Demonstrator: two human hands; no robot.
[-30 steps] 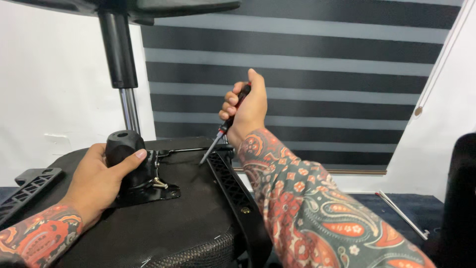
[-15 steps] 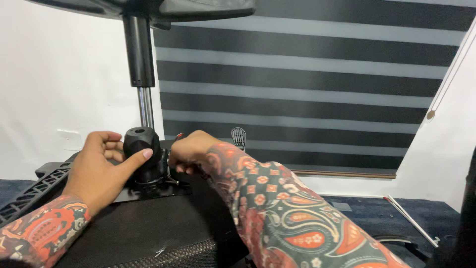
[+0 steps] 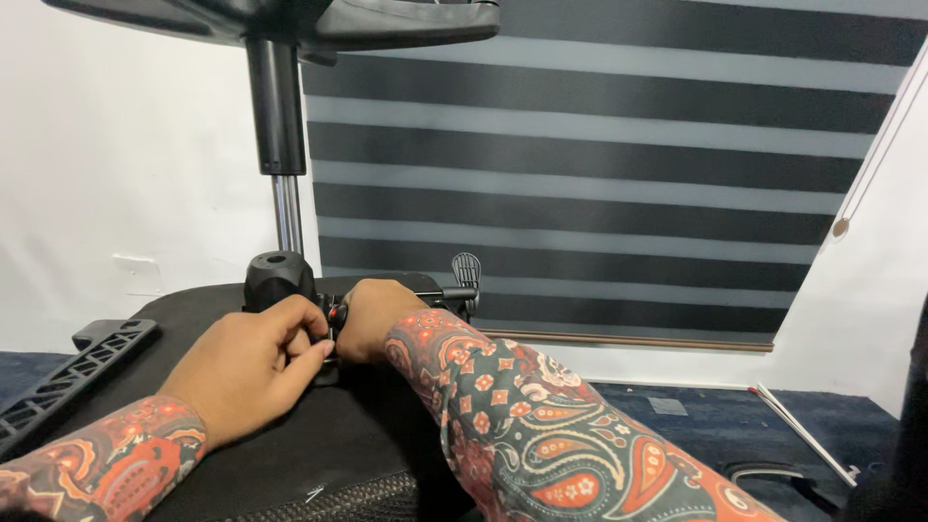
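An upturned black office chair seat (image 3: 319, 454) lies in front of me, its mechanism hub (image 3: 277, 275) and gas column (image 3: 280, 145) pointing up. My right hand (image 3: 372, 314) is closed around a screwdriver (image 3: 335, 311). Only a bit of its red and black handle shows, low against the mechanism beside the hub. My left hand (image 3: 256, 367) rests on the seat with thumb and fingers pinched together right at the screwdriver and the mechanism. What the fingers pinch is hidden. Both forearms wear patterned red sleeves.
A black lever paddle (image 3: 466, 269) sticks out right of the mechanism. The chair base (image 3: 290, 19) spreads overhead. A ribbed black armrest (image 3: 68, 372) lies at the left. Behind are a striped blind (image 3: 599, 174) and a white wall. Blue carpet (image 3: 696, 425) and thin rods (image 3: 802, 430) lie at the right.
My right hand came down from shoulder height with the screwdriver to the mechanism. My left hand slid off the hub and pinched in beside it. The view moved closer.
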